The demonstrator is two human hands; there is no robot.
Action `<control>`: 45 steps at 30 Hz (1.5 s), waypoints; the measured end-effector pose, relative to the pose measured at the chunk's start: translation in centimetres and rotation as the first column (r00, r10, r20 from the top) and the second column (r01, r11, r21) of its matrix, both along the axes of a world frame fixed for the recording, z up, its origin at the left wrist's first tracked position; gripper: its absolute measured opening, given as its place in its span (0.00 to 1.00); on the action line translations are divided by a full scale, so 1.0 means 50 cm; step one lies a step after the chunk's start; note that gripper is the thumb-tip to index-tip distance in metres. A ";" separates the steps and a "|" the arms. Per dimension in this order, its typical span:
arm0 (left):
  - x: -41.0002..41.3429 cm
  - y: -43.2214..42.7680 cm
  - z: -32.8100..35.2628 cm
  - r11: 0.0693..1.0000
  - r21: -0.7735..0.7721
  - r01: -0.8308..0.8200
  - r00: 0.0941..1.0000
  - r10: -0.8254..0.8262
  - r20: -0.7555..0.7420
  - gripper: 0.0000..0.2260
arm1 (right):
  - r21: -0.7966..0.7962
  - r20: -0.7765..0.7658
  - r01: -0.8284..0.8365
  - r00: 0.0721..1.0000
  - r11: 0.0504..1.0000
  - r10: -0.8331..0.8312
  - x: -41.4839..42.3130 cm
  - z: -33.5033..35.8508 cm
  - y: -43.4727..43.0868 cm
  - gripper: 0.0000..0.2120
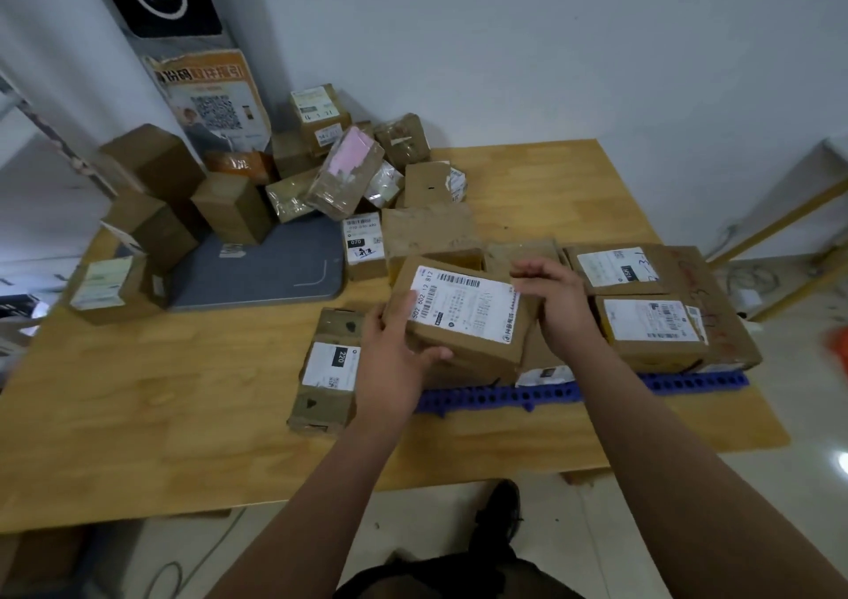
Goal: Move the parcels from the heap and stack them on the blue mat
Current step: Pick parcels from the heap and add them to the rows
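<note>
Both hands hold one brown parcel [463, 318] with a white label on top. The left hand [394, 355] curls round its near left end, thumb up on the label. The right hand [560, 309] clasps its right side, fingers bent over the far edge. The parcel sits tilted above the blue mat [482, 397], which lies toward the front right corner of the desk [183, 392]. Whether it rests on the boxes beneath, I cannot tell. Other labelled boxes [651, 327] are stacked on the mat just right of it. The heap [339, 171] fills the far left corner, partly on a grey pad [261, 277].
</note>
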State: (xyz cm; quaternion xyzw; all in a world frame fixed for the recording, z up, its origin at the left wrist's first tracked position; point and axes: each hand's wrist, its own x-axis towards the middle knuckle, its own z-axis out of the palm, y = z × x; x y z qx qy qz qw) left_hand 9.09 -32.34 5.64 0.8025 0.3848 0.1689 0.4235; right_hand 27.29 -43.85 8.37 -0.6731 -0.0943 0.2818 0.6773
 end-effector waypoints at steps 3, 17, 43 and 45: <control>-0.002 -0.012 -0.015 0.996 -0.017 -0.092 0.996 0.091 -0.004 0.33 | 0.040 -0.077 0.012 0.997 0.999 -0.009 -0.001 -0.020 0.028 0.15; 0.030 -0.003 -0.042 0.992 0.047 -0.117 0.978 0.123 -0.170 0.38 | -0.331 0.128 -0.045 0.988 0.943 0.092 0.014 -0.063 0.043 0.23; 0.079 0.056 0.021 0.972 0.232 0.034 0.943 0.045 -0.329 0.38 | -0.455 0.206 -0.205 0.923 0.867 0.326 0.071 -0.054 0.061 0.25; 0.102 0.063 0.035 0.976 0.218 -0.014 0.955 0.078 -0.285 0.33 | -0.448 0.235 -0.227 0.903 0.865 0.359 0.081 -0.044 0.072 0.25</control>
